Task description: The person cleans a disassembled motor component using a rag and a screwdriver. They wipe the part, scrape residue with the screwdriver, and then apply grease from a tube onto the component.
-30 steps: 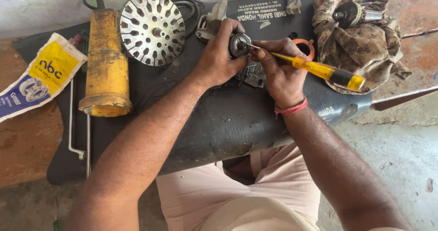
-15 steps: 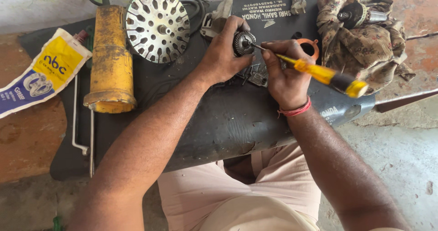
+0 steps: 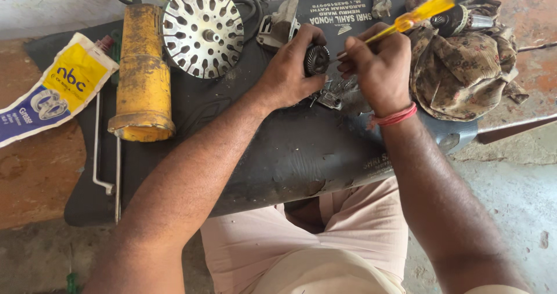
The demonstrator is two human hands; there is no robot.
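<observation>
Gripping a small dark round gear-like part, the left hand is curled around it with thumb and fingers closed on its rim, just above the middle of the black rubber mat that covers the worktop. At three o'clock from that part, and touching it with the tool's metal tip, the right hand is clenched around the shaft of a yellow-handled screwdriver, whose handle slants away toward one o'clock. A red band circles the right wrist. Small metal pieces lie on the mat directly beneath the two hands, at six o'clock from the gear part. Off toward nine o'clock sits a round perforated metal disc, and beyond it a yellow tool housing lies lengthwise. At the far nine o'clock edge rests a yellow and blue grease sachet. A crumpled patterned cloth lies at three o'clock, just beside the right hand, with a motor armature resting on top of it.
</observation>
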